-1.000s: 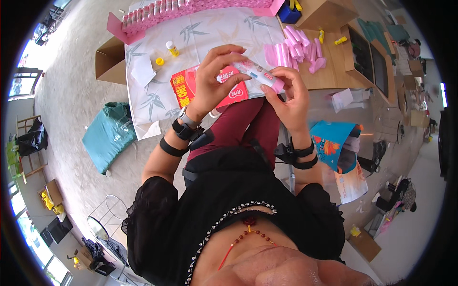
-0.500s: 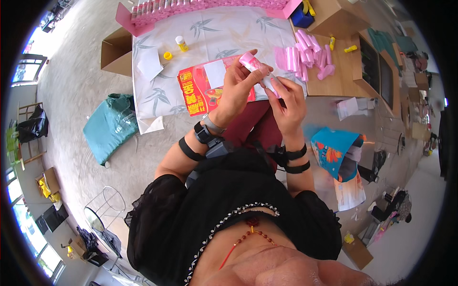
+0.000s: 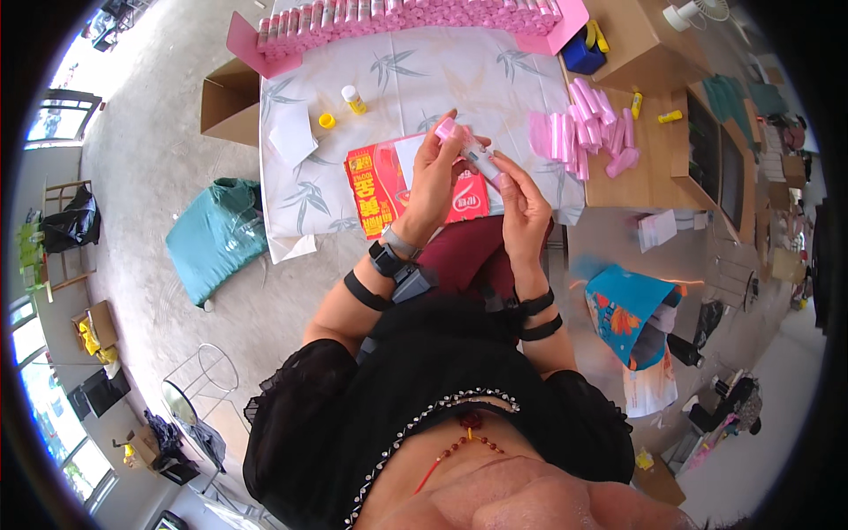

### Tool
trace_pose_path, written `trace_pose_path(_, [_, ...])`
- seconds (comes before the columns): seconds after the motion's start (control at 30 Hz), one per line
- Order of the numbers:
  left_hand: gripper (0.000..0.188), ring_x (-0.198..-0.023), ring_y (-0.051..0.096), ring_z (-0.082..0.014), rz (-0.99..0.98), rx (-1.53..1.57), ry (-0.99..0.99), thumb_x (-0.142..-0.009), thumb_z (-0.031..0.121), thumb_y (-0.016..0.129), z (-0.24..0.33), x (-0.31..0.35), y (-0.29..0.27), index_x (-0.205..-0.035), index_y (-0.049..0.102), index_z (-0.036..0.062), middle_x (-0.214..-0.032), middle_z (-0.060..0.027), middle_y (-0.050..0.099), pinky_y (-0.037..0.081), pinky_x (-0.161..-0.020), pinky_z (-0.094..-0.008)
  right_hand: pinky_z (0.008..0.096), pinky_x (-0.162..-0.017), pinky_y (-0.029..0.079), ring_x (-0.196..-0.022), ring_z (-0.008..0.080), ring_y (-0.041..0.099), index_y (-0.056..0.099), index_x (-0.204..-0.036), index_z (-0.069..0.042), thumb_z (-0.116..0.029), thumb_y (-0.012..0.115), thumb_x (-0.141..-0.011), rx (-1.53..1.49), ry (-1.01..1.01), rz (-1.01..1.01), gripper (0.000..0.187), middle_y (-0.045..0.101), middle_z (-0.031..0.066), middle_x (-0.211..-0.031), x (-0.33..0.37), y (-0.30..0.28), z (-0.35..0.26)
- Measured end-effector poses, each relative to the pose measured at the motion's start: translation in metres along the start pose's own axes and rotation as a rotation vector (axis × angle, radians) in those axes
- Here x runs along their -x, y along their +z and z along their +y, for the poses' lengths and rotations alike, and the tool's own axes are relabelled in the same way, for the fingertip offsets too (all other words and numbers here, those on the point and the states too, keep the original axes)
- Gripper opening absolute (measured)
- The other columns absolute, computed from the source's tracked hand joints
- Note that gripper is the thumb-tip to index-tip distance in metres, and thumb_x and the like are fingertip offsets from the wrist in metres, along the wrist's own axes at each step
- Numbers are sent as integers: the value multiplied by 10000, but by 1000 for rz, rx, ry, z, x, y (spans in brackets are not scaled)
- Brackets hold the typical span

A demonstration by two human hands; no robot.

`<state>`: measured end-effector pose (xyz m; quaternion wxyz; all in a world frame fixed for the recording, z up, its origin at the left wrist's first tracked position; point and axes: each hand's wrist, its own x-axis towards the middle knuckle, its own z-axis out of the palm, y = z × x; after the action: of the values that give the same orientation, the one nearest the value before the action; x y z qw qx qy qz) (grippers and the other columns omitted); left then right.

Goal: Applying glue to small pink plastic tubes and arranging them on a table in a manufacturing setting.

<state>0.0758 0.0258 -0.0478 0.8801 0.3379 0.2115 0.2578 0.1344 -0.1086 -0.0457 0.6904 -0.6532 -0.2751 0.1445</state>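
Between my two hands, above the near edge of the table, is a slim pink roll [image 3: 480, 159] with a pale printed label on its side, held at a slant. My left hand [image 3: 433, 172] is closed around its upper left end. At the lower right end, my right hand [image 3: 525, 201] pinches it with thumb and fingers. Beneath the hands lies a red and yellow printed sheet [image 3: 371, 199], with a white paper partly on top. A white glue stick [image 3: 353, 100] stands beyond it, beside its yellow cap [image 3: 327, 121].
Several unlabelled pink rolls [image 3: 583, 128] lie piled at the table's right. Along the far edge, a pink box [image 3: 252, 49] holds many labelled rolls. White papers [image 3: 292, 137] lie at the left. A cardboard box [image 3: 231, 102] and a green cushion-like bundle [image 3: 216, 234] are left of the table.
The view has shifted, so the table sits lower and further right. The roll has moved left relative to the table, and more of its label side shows. Both hands still grip it.
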Motion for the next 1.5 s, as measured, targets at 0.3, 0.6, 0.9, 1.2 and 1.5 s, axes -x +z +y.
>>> trace_pose_path(0.3, [305, -1057, 651, -189, 53, -218, -102, -972, 88, 617, -8, -47, -31, -1263, 591, -2, -1157, -91, 668, 541, -937, -355, 433, -1101, 476, -1280, 304, 576, 421, -1438, 40, -202, 422, -1098, -522, 436, -34, 418, 506, 207, -1439, -12, 2, 51])
trace_pose_path(0.6, [207, -852, 705, -270, 183, -1431, 255, -932, 198, 637, 126, -375, -168, -1015, 704, 21, -912, -157, 712, 566, -723, -389, 389, -1116, 434, -1300, 291, 560, 420, -1436, 23, -192, 491, -1075, -318, 487, -15, 426, 523, 221, -1426, 1, -39, 97])
trace_pose_path(0.9, [300, -1081, 692, -366, 398, -2147, 67, -878, 235, 613, 114, -460, -173, -1084, 750, 66, -1104, -207, 728, 563, -867, -471, 347, -1084, 449, -1244, 260, 601, 479, -1383, 33, -134, 524, -1055, -280, 541, 134, 371, 574, 207, -1371, 10, -75, 124])
trace_pose_path(1.2, [367, -1123, 620, -305, -266, -1394, 768, -779, 104, 786, -23, -333, -8, -1129, 686, 52, -1166, -121, 692, 472, -985, -418, 322, -1045, 470, -1200, 229, 631, 519, -1328, 52, -60, 515, -1040, -258, 485, 83, 308, 618, 166, -1293, 10, -69, 137])
trace_pose_path(1.5, [402, -1159, 561, -325, -764, -1535, 919, -808, -17, 639, -165, -258, 111, -1193, 660, 99, -1176, -109, 629, 480, -968, -438, 307, -1024, 488, -1168, 211, 648, 546, -1292, 57, -19, 493, -1037, -257, 457, 65, 272, 648, 150, -1251, 26, -73, 125])
